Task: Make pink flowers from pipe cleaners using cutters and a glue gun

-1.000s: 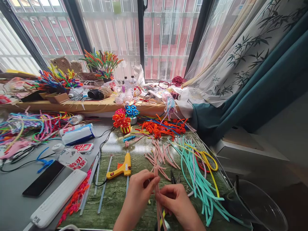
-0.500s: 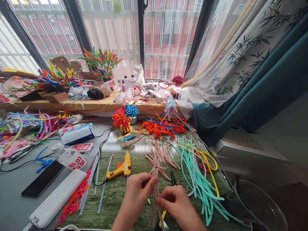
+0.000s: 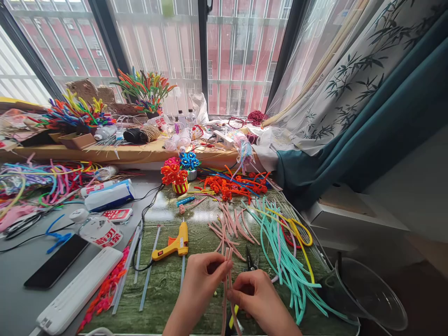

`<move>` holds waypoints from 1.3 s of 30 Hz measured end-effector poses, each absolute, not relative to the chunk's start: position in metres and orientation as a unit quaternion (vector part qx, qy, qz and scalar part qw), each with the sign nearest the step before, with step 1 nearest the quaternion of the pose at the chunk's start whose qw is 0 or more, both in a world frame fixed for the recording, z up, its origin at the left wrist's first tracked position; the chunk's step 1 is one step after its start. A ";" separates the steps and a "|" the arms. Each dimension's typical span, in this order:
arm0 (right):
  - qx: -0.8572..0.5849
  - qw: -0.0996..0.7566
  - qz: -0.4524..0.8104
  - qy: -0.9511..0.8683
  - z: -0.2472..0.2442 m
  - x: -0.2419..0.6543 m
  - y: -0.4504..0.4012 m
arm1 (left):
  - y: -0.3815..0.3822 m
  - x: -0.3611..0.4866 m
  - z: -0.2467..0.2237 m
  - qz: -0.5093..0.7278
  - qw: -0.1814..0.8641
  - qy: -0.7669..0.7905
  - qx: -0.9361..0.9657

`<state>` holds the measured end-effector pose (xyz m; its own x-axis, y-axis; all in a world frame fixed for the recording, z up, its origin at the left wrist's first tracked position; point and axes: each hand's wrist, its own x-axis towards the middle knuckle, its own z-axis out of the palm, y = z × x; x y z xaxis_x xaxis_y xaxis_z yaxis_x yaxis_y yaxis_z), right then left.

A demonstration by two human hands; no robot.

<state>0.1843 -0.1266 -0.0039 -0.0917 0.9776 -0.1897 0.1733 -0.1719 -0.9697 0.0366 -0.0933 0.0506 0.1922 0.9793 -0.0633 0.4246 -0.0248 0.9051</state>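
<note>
Between my two hands run a few pale pink pipe cleaners point(image 3: 224, 308), roughly upright, their top ends close together. My left hand point(image 3: 205, 280) pinches them near the top with thumb and forefinger. Lower down, my right hand point(image 3: 257, 296) is closed on the same strands. Just beyond my right hand lie dark-handled scissors or pliers point(image 3: 250, 259), partly hidden. More pink pipe cleaners point(image 3: 233, 226) are spread on the green mat point(image 3: 164, 289) ahead. A yellow glue gun point(image 3: 175, 245) rests left of my hands.
Turquoise pipe cleaners point(image 3: 290, 275) lie on the right beside a clear bin point(image 3: 373, 291). A white power strip point(image 3: 82, 289) and a black phone point(image 3: 56, 261) are at left. Pipe-cleaner flowers point(image 3: 175, 173) in a small striped pot stand behind, near orange pieces point(image 3: 227, 184).
The top ends of the pink pipe cleaners have come closer together between my fingers. Both hands keep nearly the same place while the view shifts slightly.
</note>
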 end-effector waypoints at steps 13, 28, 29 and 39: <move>-0.446 0.362 0.629 -0.524 0.009 0.171 -0.119 | -0.093 0.025 0.060 0.300 0.470 0.543 0.628; -0.577 0.253 0.472 -0.617 0.020 0.161 -0.114 | -0.090 0.012 0.055 0.289 0.408 0.541 0.676; -0.574 0.252 0.474 -0.618 0.020 0.161 -0.115 | -0.089 0.010 0.055 0.292 0.403 0.543 0.676; -0.518 0.316 0.576 -0.548 0.005 0.153 -0.115 | -0.092 0.004 0.057 0.303 0.408 0.539 0.672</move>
